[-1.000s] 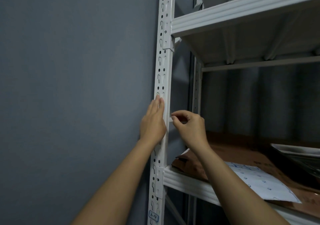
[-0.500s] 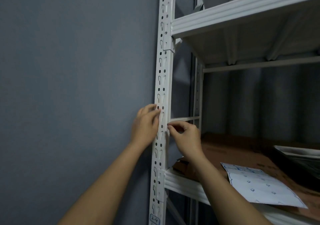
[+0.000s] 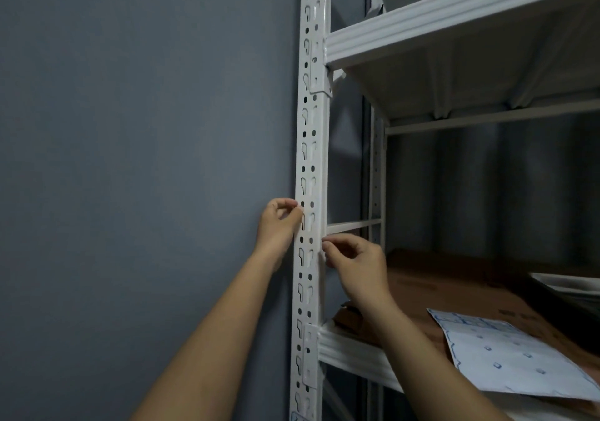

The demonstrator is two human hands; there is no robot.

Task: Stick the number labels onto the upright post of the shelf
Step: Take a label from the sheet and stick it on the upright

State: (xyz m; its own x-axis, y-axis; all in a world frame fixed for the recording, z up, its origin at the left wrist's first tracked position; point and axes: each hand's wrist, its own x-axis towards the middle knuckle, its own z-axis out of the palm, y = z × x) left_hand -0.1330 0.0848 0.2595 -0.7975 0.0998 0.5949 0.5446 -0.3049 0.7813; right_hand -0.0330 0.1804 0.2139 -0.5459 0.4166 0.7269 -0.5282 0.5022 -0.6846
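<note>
Pressing a label to the upright post (image 3: 308, 173) appears to be the step in hand. Left hand (image 3: 277, 225) sits at the post's left edge, fingers curled, fingertips pinched together against the metal. Right hand (image 3: 354, 261) is at the post's right edge, thumb and forefinger pinched. The label itself is too small and pale to make out. Label sheet (image 3: 506, 355) lies on the lower shelf (image 3: 350, 352). Next move, judged: smooth it down flat, then fetch another from the sheet.
</note>
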